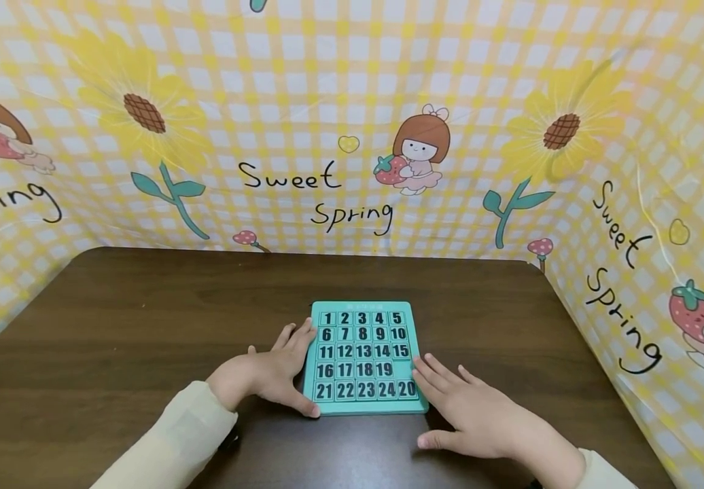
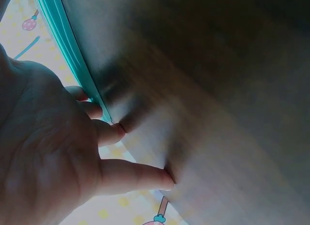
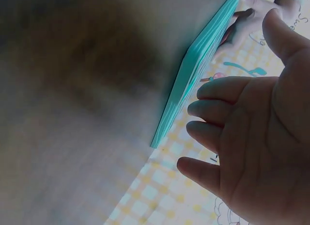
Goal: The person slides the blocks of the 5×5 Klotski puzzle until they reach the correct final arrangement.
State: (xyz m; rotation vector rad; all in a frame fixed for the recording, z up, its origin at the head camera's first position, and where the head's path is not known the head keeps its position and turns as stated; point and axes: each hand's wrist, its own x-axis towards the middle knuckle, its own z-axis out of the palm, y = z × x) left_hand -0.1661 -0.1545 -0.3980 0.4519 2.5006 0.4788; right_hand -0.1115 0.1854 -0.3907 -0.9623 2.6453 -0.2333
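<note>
A turquoise number sliding puzzle [image 1: 363,352] lies flat on the table, its black-numbered tiles in rows. An empty slot [image 1: 401,370] sits right of the 19 tile, and the 20 tile [image 1: 407,389] is just below it. My left hand [image 1: 275,373] rests along the puzzle's left edge, thumb at the near left corner and fingers spread. On the other side, the fingertips of my right hand [image 1: 471,407] touch or nearly touch the right edge, with the fingers straight. Both wrist views show the palms beside the puzzle's turquoise side wall [image 3: 193,65]; its numbered face is hidden there.
Dark brown wooden table [image 1: 174,312] surrounds the puzzle on all sides. A yellow checked cloth [image 1: 303,81] with sunflowers and "Sweet Spring" lettering stands as a wall behind the table and along both sides.
</note>
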